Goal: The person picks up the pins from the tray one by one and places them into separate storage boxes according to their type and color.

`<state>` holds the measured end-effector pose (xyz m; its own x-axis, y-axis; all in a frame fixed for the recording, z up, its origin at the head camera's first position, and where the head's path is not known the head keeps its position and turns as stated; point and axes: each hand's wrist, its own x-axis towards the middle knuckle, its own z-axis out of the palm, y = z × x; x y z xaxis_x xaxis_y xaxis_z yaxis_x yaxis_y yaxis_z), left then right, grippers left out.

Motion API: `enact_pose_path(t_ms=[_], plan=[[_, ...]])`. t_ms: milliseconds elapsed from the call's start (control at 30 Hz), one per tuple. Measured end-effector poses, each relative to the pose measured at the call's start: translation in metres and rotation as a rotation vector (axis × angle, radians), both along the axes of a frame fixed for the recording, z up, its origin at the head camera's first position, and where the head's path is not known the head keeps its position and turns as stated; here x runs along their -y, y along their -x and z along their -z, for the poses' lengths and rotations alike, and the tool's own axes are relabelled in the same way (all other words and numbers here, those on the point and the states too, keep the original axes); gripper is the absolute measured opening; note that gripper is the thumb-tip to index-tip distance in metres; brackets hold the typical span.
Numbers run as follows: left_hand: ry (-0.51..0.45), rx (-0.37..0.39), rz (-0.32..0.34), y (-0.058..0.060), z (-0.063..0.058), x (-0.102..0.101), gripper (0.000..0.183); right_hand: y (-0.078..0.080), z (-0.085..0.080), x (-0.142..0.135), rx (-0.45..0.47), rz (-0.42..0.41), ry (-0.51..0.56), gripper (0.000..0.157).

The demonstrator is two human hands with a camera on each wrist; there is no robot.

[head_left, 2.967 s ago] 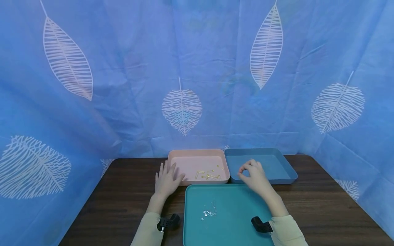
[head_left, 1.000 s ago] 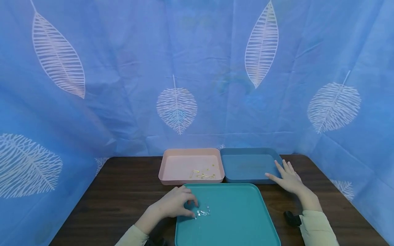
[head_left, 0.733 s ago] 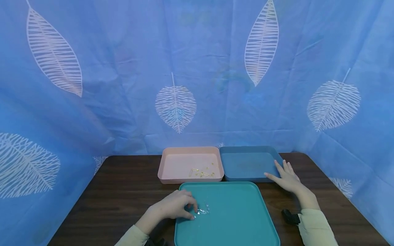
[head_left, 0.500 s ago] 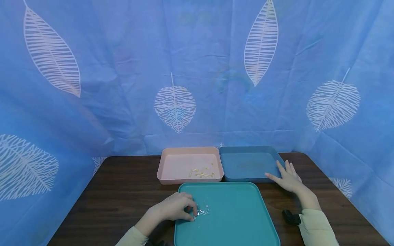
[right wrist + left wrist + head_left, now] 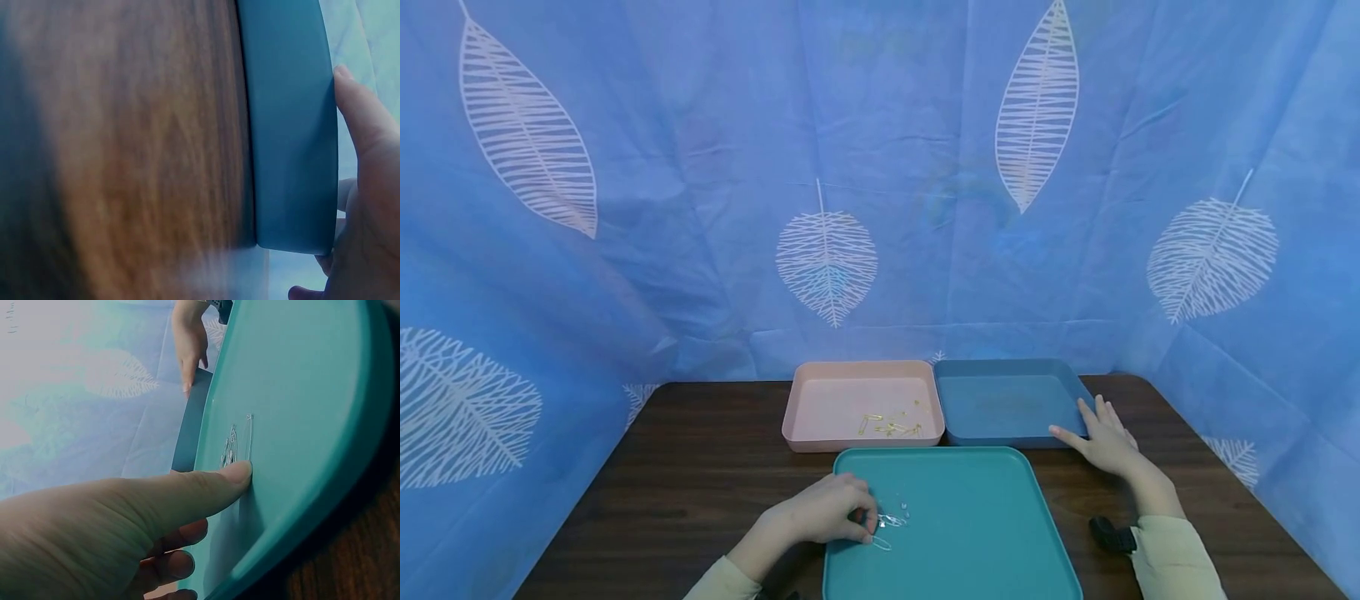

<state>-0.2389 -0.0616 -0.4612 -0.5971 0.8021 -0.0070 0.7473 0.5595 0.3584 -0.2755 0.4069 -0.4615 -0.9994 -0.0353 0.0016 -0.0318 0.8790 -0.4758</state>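
Observation:
My left hand (image 5: 827,510) is over the left side of the teal tray (image 5: 977,533), thumb and forefinger pinching the end of a silver safety pin (image 5: 883,544). From the left wrist, that pin (image 5: 250,434) sticks out past the thumb tip. Beside it lies a small cluster of silver safety pins (image 5: 892,520), partly hidden by the fingers. My right hand (image 5: 1108,442) rests at the right front corner of the blue tray (image 5: 1007,436), fingers spread. In the right wrist view its thumb touches the rim of the blue tray (image 5: 290,137).
A pink tray (image 5: 820,412) stands behind the teal tray, left of the blue one, with several gold safety pins (image 5: 898,429) in it. All three trays are on a dark wooden table (image 5: 715,467). A blue leaf-patterned cloth (image 5: 910,275) hangs behind.
My left hand went from the pink tray's corner down to the silver safety pins, and one pin now shows at its fingertips. My right hand moved right, onto the blue tray's corner.

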Motion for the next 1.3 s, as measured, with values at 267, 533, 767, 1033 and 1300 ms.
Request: enact_pose_path(t_ms=[267,533,767,1033,1300], plan=[[0.03,-0.045,-0.03,-0.003,0.0,-0.002,0.018,0.001,0.001,-0.001,-0.012,0.005,-0.007,0.102],[-0.001,-0.115,-0.006,-0.003,0.004,-0.007,0.018,-0.001,-0.001,-0.003,-0.006,0.004,0.001,0.103],[-0.022,-0.153,-0.015,-0.003,0.001,-0.011,0.019,0.0,-0.001,-0.002,-0.009,-0.008,0.012,0.103],[-0.067,-0.193,-0.03,0.0,-0.01,-0.019,0.016,-0.002,0.001,0.0,-0.015,-0.017,0.014,0.101],[-0.084,-0.227,-0.041,0.007,-0.02,-0.029,0.014,-0.004,0.001,0.0,-0.004,-0.013,-0.017,0.099]])
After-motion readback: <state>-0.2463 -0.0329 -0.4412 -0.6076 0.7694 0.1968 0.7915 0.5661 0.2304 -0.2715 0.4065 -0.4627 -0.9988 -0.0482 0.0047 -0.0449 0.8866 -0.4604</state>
